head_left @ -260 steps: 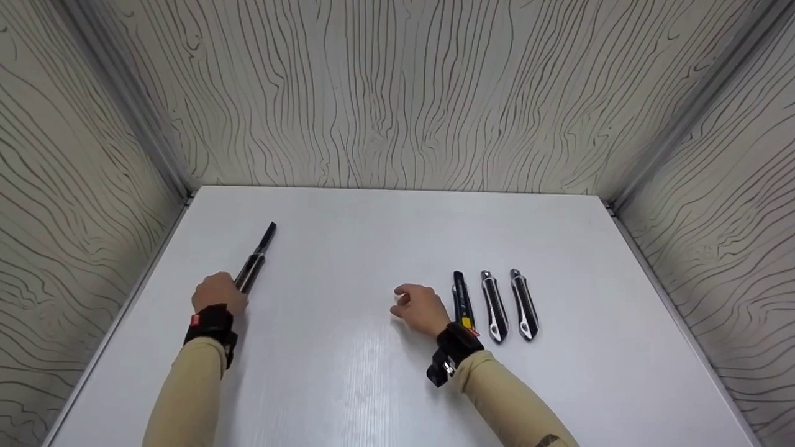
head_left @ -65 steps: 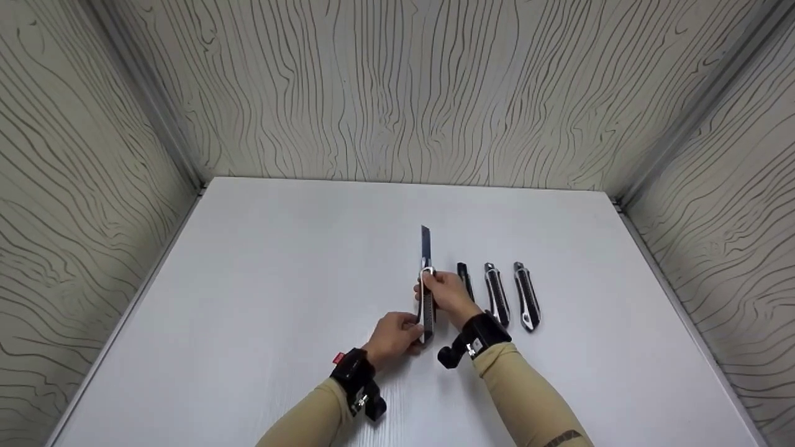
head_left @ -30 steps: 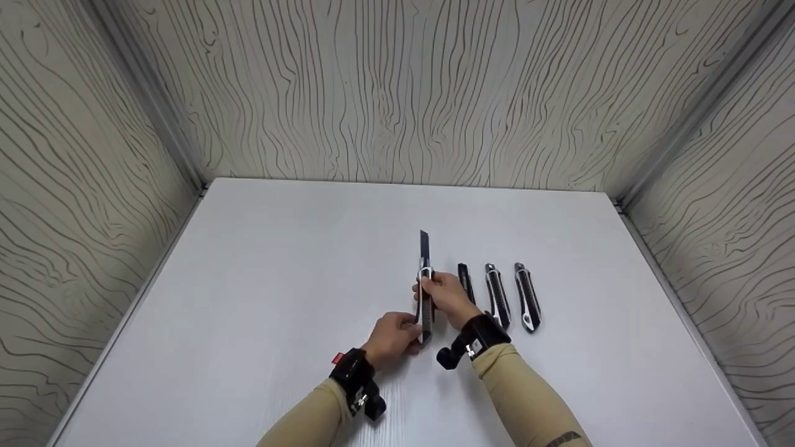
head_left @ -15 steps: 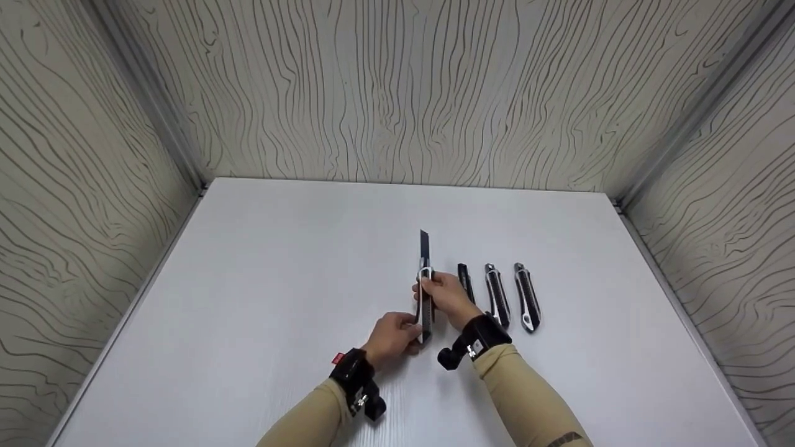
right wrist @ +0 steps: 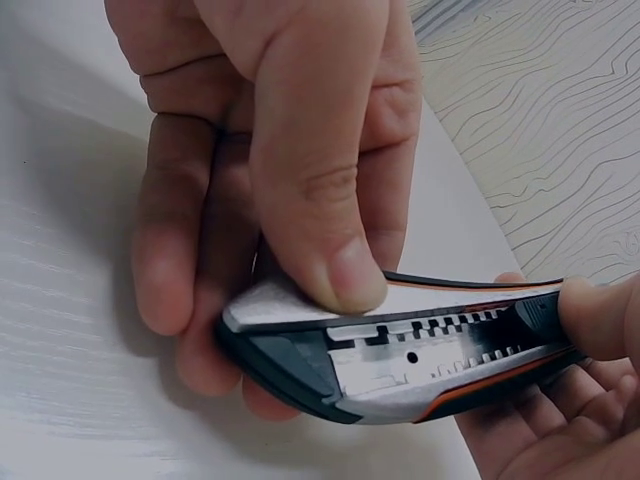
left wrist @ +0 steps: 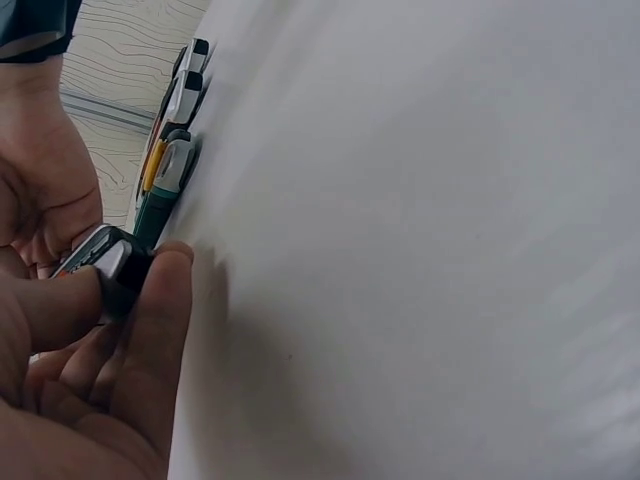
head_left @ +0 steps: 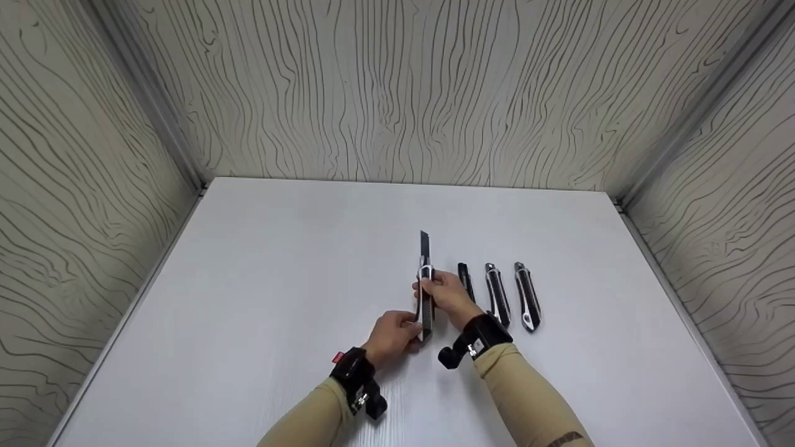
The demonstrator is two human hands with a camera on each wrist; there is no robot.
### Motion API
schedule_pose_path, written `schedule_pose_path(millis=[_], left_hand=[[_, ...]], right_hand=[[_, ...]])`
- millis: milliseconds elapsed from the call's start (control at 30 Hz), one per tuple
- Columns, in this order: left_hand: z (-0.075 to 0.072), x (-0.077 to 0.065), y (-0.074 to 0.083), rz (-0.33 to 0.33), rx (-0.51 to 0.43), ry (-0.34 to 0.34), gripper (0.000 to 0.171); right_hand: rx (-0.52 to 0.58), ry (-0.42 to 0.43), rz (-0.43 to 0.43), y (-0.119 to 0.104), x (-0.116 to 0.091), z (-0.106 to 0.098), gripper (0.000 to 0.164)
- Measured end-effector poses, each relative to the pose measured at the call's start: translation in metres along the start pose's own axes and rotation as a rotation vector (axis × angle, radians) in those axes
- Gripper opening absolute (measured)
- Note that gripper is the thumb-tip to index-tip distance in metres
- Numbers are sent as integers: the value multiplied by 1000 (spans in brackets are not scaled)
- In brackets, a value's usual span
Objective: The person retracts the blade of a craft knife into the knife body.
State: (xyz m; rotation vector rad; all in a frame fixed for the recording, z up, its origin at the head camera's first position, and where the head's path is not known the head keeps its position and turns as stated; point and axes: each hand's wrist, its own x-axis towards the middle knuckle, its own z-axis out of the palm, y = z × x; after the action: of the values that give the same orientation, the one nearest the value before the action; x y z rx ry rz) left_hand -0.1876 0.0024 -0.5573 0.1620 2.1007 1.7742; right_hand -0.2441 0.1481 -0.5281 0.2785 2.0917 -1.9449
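Both of my hands hold a silver-and-black snap-off utility knife [head_left: 427, 313], its blade [head_left: 425, 245] extended and pointing away from me. My left hand [head_left: 391, 335] pinches the tail end between thumb and fingers; the left wrist view shows the dark end cap [left wrist: 128, 275] there. Further forward, my right hand [head_left: 451, 296] grips the handle from the right. Its thumb [right wrist: 598, 315] presses the black slider [right wrist: 540, 318] in the toothed slot. Orange trim lines the handle in the right wrist view.
Right of my hands, a dark knife [head_left: 464, 279] with yellow trim lies partly hidden behind my right hand. Beside it lie two silver-and-black utility knives, one nearer [head_left: 496, 292] and one farther right [head_left: 528, 301]. Wood-patterned walls [head_left: 397, 93] surround the white table [head_left: 279, 267].
My left hand has brought the knife from the left side to the middle, where my right hand took hold too. Since 2.2 seconds ago the blade sticks out slightly less.
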Motion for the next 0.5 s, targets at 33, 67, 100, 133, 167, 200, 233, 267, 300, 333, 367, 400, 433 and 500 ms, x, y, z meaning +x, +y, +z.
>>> schedule_pose_path(millis=[33,67,100,133,167,200,233,267,300,333,367,400,433,500], left_hand=[[0,0,0,2,1,-1,24],[0,0,-1,2,3,0,24],[0,1,-1,5,6,1,24],[-1,1,-1,-1,4,1,24],[-1,1,-1,-3,2,2,24],[-1,0,-1,-3,-1,4,24],[-1,0,-1,-4,-3,5,25],[-1,0,-1,-9,-10,4,25],[-1,0,-1,-10,-15,5,25],[-1,-1,0,-14,-25,6,26],[-2,-1,1,-13,-30,7,26],[-2,-1,1,-12,-34,6,27],[-2,-1,2,-12,-39,7,27],[-3,0,3,-3,-37,12,26]], right_hand=[[1,-1,-3,0,0,0,27],[0,-3,-6,0,0,0,27],[-1,-6,-9,1,0,0,26],[-5,-9,-11,1,0,0,26],[-11,-10,-13,1,0,0,26],[-17,-11,-15,1,0,1,27],[-23,-11,-16,1,0,1,27],[-30,-11,-16,1,0,1,27],[-32,-10,-18,1,0,1,27],[-32,-9,-18,1,0,2,28],[-33,-6,-18,1,0,2,28],[-28,-3,-20,0,0,2,29],[-24,-1,-23,0,0,3,29],[-17,-5,-37,0,0,3,30]])
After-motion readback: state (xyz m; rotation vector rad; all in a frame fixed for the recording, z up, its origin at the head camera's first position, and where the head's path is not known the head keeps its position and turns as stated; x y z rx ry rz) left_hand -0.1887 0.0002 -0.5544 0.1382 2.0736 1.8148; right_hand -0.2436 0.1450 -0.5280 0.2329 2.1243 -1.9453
